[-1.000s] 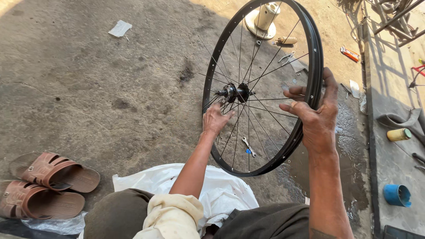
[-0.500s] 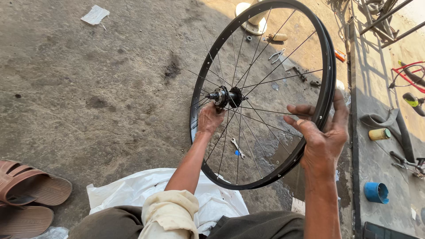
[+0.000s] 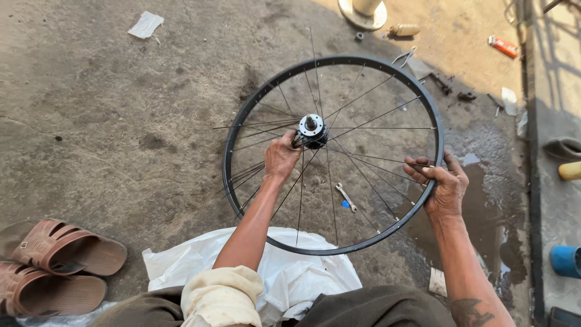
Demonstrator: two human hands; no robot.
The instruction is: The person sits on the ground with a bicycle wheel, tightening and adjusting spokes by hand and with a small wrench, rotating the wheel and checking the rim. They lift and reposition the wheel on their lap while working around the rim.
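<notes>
A black bicycle wheel rim (image 3: pixel 242 115) with thin steel spokes lies tilted flat over the concrete floor in the head view. Its silver hub (image 3: pixel 312 128) sits in the middle. My left hand (image 3: pixel 281 156) reaches through the spokes and grips them just below and left of the hub. My right hand (image 3: pixel 444 186) clasps the rim's right edge, fingers curled over it and around a spoke end. Some spokes on the left stick out loose past the rim.
A small wrench (image 3: pixel 346 197) lies on the floor under the wheel. A white plastic sheet (image 3: pixel 284 272) is spread near my knees. Brown sandals (image 3: pixel 54 266) sit at the lower left. A wet patch (image 3: pixel 496 200), a blue cup (image 3: pixel 565 260) and scattered small parts lie to the right.
The wheel has tipped from nearly upright to almost flat. My left hand stays by the hub and my right hand has slid lower down the rim's right side.
</notes>
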